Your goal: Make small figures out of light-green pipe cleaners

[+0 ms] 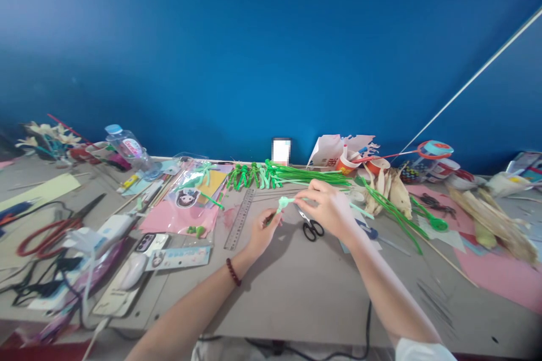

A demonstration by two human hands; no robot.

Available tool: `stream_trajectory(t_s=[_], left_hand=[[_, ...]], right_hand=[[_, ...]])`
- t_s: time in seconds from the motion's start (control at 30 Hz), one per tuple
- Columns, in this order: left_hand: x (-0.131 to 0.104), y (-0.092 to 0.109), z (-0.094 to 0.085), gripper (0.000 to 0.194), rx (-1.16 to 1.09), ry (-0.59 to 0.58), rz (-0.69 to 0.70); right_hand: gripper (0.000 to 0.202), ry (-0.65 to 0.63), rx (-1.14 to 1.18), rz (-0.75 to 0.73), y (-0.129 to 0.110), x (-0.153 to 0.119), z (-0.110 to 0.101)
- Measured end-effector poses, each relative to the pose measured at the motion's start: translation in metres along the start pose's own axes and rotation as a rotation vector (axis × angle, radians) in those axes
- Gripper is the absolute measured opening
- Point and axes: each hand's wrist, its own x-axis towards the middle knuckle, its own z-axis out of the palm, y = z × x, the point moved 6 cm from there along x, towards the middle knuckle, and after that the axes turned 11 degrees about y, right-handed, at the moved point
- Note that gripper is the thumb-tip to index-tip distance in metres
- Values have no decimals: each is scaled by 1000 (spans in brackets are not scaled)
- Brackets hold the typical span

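Observation:
A pale green pipe-cleaner piece (pixel 284 202) with a coiled knot is held between my two hands above the middle of the table. My left hand (pixel 263 231) pinches its lower end, and a beaded bracelet is on that wrist. The fingers of my right hand (pixel 322 203) are closed on the strand at the knot's right side. Black-handled scissors (pixel 313 230) lie under and beside my right hand. A clear ruler (pixel 239 220) rests left of my left hand. Behind my hands lie green pipe-cleaner stems (pixel 311 174) and several small twisted green pieces (pixel 245 175).
On the left are a plastic bottle (pixel 129 146), orange-handled scissors (pixel 53 234), a white mouse (pixel 133 271) and a clear bag over pink paper (pixel 178 214). Dried husks (pixel 398 192), loose green stems (pixel 396 211), red cups (pixel 348 164) and pink sheets (pixel 499 276) are on the right.

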Motion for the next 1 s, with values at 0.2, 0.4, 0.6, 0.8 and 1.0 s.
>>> stream_trajectory(t_s=[0.2,0.4,0.6,0.8,1.0], left_hand=[[-3,1,4,32,-47,-11,-139],[-3,2,6,34,-93,-23,-193],[-2,-2,7,34,-154,-1,-222],[-2,-7,6,33,-182,18,-261],[-4,-4,7,37,-166,14,-263]], right_hand=[[16,-97,60,16,8,-9,21],[19,-197,163,65,18,-12,34],[19,-207,227,108,25,-14,43],[18,-208,233,133,28,-14,48],[14,-195,219,147,29,-13,47]])
